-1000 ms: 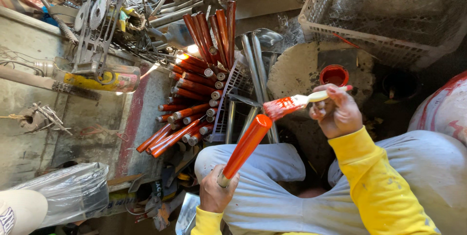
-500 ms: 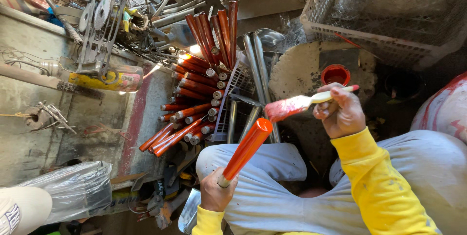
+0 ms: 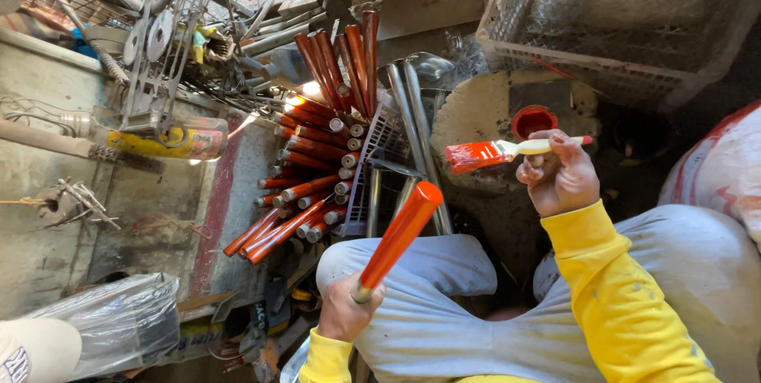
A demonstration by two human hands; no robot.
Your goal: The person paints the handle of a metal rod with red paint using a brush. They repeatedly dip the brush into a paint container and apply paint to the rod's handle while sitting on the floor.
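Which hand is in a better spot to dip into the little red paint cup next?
Probably the right hand. It grips the paintbrush, whose red bristles hang just left of the red paint cup. The left hand is lower down, busy holding the orange-painted rod by its bare end.

A cluttered metal workshop: a pile of red-painted rods (image 3: 309, 185) leans at centre, scrap metal parts (image 3: 166, 42) crowd the upper left, a grimy plastic crate (image 3: 626, 18) sits upper right, beside a paint pot (image 3: 533, 121).

Painted rods (image 3: 309, 185) lie left of the held rod (image 3: 396, 236); the brush (image 3: 495, 151) is right of it, before the pot (image 3: 533, 121).
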